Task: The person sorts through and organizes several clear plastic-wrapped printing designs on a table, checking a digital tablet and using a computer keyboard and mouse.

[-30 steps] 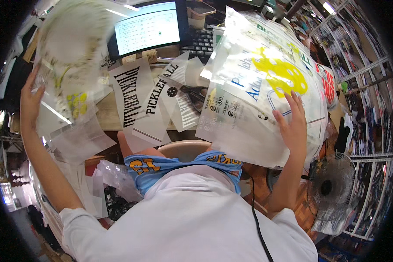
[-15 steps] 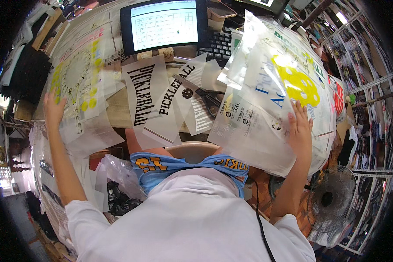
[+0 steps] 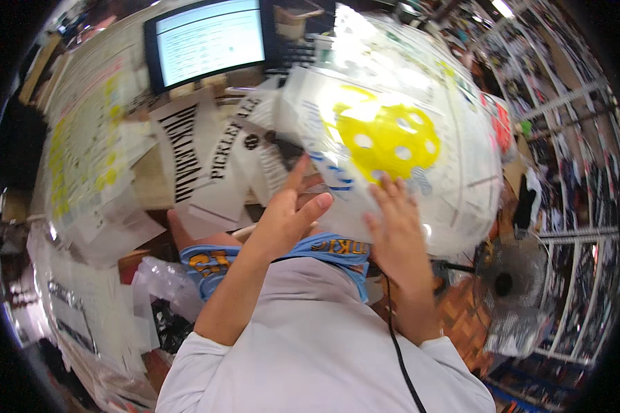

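A translucent film sheet [image 3: 455, 186] with a large yellow print with round white holes and blue lettering lies on top of a pile at the right of the table. My right hand [image 3: 398, 230] rests on its near part, fingers stretched out over the lower edge of the yellow shape. At the sheet's left edge is my left hand [image 3: 286, 217], thumb and fingers apart; whether it touches the film I cannot tell. Left of it, cut film strips [image 3: 210, 162] with black lettering overlap on the table. The dark scissors handle [image 3: 289, 150] shows partly, blurred, beside the sheet.
A lit screen [image 3: 210, 41] stands at the back, with a dark keyboard [image 3: 293, 58] beside it. Yellow-printed film sheets [image 3: 83, 151] cover the table's left side. A fan [image 3: 510, 275] stands at the right, before packed shelves [image 3: 565, 138]. A black cord [image 3: 396, 337] hangs over my shirt.
My left hand has come from the yellow-printed sheets at far left to the right-hand pile. My right hand has moved leftward with the film sheet, now covering part of the scissors. The view has shifted right.
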The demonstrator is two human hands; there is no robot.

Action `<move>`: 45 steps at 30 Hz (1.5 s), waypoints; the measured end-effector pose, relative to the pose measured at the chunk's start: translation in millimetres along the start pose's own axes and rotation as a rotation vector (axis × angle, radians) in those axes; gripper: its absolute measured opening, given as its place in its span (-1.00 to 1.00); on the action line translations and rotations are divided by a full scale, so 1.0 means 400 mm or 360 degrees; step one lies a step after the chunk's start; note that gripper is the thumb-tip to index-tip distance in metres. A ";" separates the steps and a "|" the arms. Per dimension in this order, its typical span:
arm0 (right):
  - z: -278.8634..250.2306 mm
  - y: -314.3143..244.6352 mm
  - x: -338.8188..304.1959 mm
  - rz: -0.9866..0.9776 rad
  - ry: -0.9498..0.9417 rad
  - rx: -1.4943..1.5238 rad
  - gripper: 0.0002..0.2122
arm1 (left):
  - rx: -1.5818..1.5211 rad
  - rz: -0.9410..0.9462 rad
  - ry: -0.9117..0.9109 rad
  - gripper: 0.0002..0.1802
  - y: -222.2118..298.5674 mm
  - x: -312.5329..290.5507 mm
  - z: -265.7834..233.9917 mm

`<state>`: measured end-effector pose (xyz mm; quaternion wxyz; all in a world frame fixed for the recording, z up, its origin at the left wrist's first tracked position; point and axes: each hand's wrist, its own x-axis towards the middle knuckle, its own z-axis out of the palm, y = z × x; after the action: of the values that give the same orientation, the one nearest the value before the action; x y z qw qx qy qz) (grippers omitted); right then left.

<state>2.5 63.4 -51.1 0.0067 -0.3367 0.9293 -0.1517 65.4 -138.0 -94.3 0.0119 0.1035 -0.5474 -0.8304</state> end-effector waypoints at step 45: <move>0.025 -0.027 0.074 -0.0172 0.0400 0.0466 -0.59 | 0.0654 0.0675 0.0519 -0.21 0.204 -0.107 -0.367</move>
<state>-12.7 34.4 -54.7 -0.0686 -0.3599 0.8715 -0.3260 126.8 -298.0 -68.8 0.2506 0.1190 -0.7036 -0.6542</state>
